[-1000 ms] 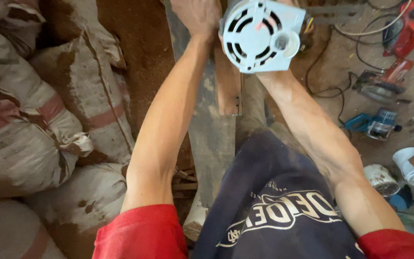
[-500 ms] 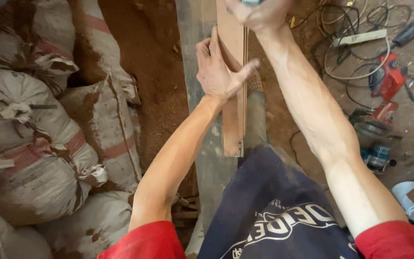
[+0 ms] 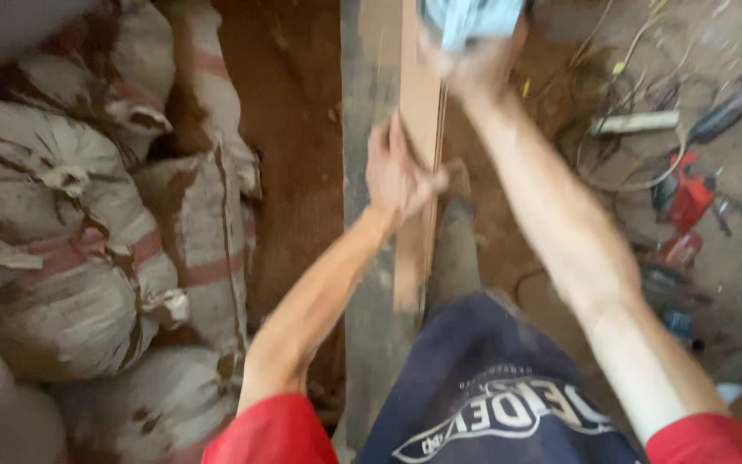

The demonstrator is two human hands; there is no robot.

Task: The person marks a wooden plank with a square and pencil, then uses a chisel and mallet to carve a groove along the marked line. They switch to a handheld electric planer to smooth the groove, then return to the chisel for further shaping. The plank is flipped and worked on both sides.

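My left hand (image 3: 395,172) presses flat on a narrow light wooden board (image 3: 418,103) that lies lengthwise on a wider grey plank (image 3: 369,283). My right hand (image 3: 472,64) reaches forward to the top edge of the view and grips a pale blue-white power tool (image 3: 470,19), blurred and partly cut off, at the far part of the board. My dark-trousered leg (image 3: 491,387) and boot (image 3: 455,249) rest against the plank just right of the board.
Filled, stained sacks (image 3: 79,258) are piled on the left beside red-brown earth (image 3: 289,146). On the right ground lie a red power tool (image 3: 687,202), a white power strip (image 3: 633,125) and tangled cables (image 3: 611,163).
The view has tilted so hands sit lower in frame. My left hand went from the top of the view down onto the board. The round tool in my right hand has moved up and away.
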